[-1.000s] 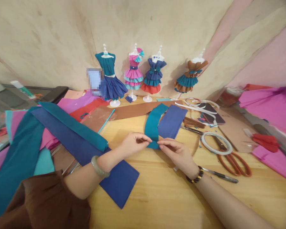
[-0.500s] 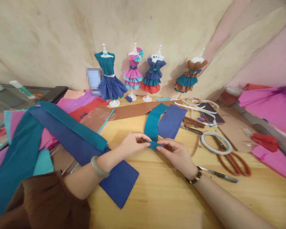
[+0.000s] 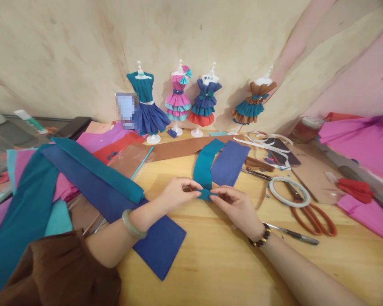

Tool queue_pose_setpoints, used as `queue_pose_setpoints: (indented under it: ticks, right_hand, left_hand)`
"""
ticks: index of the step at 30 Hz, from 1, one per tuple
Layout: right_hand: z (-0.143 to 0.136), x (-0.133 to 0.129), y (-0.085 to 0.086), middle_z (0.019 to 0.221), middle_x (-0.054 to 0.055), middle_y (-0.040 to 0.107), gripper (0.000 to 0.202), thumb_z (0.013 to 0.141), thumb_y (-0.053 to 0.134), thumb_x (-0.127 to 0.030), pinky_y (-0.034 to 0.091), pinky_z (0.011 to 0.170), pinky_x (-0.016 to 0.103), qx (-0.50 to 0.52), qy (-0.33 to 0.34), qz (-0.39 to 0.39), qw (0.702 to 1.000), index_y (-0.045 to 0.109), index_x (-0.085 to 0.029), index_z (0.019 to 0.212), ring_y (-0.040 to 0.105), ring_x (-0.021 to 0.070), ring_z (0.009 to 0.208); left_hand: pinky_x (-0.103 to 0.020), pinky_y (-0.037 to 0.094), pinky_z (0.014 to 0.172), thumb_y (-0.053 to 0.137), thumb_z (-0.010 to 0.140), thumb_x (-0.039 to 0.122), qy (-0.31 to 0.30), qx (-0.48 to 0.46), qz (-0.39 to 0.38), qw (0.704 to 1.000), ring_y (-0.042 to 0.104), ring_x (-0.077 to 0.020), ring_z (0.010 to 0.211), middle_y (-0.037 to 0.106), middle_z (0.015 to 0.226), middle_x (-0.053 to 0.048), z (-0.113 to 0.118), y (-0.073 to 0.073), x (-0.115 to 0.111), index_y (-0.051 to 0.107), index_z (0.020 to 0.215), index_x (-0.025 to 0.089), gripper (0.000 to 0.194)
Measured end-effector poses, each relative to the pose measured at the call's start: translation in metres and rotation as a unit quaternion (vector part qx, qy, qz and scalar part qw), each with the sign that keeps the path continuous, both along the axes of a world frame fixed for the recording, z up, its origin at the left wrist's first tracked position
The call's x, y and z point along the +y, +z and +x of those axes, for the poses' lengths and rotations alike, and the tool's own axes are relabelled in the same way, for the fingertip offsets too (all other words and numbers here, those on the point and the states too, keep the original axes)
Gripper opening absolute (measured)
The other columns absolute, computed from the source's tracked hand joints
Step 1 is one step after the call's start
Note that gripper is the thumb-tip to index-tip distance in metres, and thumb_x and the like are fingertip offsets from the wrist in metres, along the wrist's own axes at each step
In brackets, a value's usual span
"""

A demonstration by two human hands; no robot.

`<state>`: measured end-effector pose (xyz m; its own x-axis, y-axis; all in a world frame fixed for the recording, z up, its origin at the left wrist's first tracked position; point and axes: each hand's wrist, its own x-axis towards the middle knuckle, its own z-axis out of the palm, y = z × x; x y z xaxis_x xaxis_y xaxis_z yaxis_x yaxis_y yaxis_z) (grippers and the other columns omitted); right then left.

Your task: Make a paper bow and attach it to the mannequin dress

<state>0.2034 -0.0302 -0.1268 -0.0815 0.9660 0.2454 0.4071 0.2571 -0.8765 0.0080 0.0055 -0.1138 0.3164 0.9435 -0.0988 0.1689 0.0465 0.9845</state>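
A small teal strip of crepe paper (image 3: 204, 195) is stretched between my two hands, just above the wooden table (image 3: 210, 259). My left hand (image 3: 181, 190), with a pale bangle on its wrist, pinches the strip's left end. At its right end, the thumb and fingers of my right hand (image 3: 234, 202) are closed on it; a dark beaded bracelet circles that wrist. Right behind the strip lie a curved teal band (image 3: 206, 161) and a dark blue piece (image 3: 231, 162). Another blue piece (image 3: 162, 244) lies under and beside my left forearm.
Several small dress forms in paper dresses, one teal and blue (image 3: 148, 102), line the wall. To the right are a tape roll (image 3: 272, 190), orange-handled scissors (image 3: 315, 219) and a pen (image 3: 296, 236). Long teal and blue strips (image 3: 98, 170) spread over the left side.
Both hands hold nearly the same place and grip. The teal strip between the fingertips looks slightly flatter and smoother than before.
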Motion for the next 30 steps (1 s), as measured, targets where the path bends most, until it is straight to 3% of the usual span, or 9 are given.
queue_pose_setpoints:
  ticks: [11,20,25,27,30]
  right_hand:
    - [-0.0009,-0.0005,0.0010,0.083,0.007,0.073,0.017,0.076,0.068,-0.036,0.054,0.068,0.032,0.011,0.000,0.000,1.000,0.075,-0.021,0.080,0.066,0.0201,0.074]
    - [0.0000,0.0001,0.0031,0.083,0.006,0.073,0.016,0.077,0.066,-0.035,0.054,0.071,0.033,0.011,0.004,-0.005,1.000,0.074,-0.021,0.080,0.066,0.0204,0.075]
    - [-0.0005,0.0009,0.0042,0.086,0.007,0.073,0.013,0.077,0.066,-0.033,0.053,0.076,0.034,0.028,0.012,0.012,0.999,0.073,-0.021,0.077,0.066,0.0206,0.081]
    - [-0.0002,0.0009,0.0032,0.086,0.006,0.073,0.014,0.077,0.066,-0.033,0.054,0.075,0.034,0.032,0.009,-0.004,0.999,0.073,-0.021,0.078,0.066,0.0207,0.080]
    - [0.0009,0.0008,0.0006,0.083,0.006,0.074,0.019,0.077,0.066,-0.036,0.054,0.068,0.033,0.030,-0.001,-0.042,0.999,0.074,-0.021,0.085,0.066,0.0203,0.073]
  left_hand:
    - [-0.026,0.053,0.075,0.070,0.067,0.013,0.013,0.004,-0.009,1.000,0.067,-0.0148,0.075,0.075,0.082,-0.003,0.0016,-0.0015,0.0007,0.073,0.080,0.016,0.014]
    - [-0.025,0.051,0.071,0.069,0.071,0.019,-0.004,0.064,0.089,0.994,0.066,-0.0164,0.076,0.074,0.084,-0.005,-0.0007,-0.0019,-0.0009,0.074,0.077,0.017,0.009]
    - [-0.026,0.051,0.074,0.067,0.072,0.020,-0.017,0.053,0.144,0.988,0.065,-0.0164,0.078,0.071,0.085,-0.006,-0.0024,-0.0019,-0.0005,0.073,0.074,0.017,0.007]
    - [-0.026,0.050,0.075,0.066,0.072,0.019,-0.024,0.041,0.135,0.990,0.065,-0.0161,0.080,0.072,0.086,-0.006,-0.0024,-0.0016,-0.0009,0.072,0.073,0.017,0.007]
    - [-0.024,0.048,0.065,0.064,0.073,0.021,-0.030,0.052,0.075,0.995,0.062,-0.0138,0.068,0.071,0.076,-0.003,-0.0020,-0.0008,-0.0017,0.072,0.076,0.016,0.010]
